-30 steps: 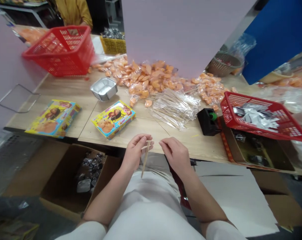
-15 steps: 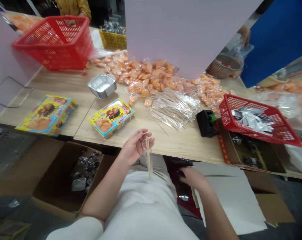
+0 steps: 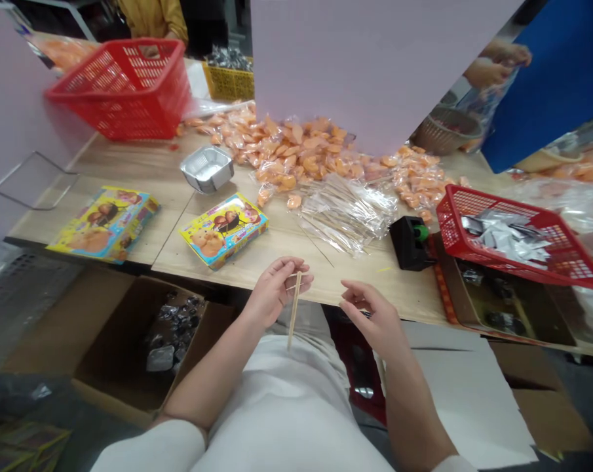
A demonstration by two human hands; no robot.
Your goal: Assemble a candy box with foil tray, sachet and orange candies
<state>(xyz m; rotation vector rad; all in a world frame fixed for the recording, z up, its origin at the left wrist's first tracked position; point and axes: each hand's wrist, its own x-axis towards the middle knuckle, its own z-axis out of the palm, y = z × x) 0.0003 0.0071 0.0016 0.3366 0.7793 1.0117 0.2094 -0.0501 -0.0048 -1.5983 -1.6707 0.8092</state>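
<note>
Slim wooden sticks [image 3: 294, 309] pinched between fingers of left hand [image 3: 272, 293]; right hand [image 3: 372, 320] apart, loosely curled.

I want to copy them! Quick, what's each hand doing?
Left hand: closed, holding thin pale wooden sticks.
Right hand: open, holding nothing.

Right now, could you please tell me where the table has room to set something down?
Bare wood shows between the bagged skewers and the table's front edge, and between the red basket and the left printed box. The orange packets crowd the back.
</note>
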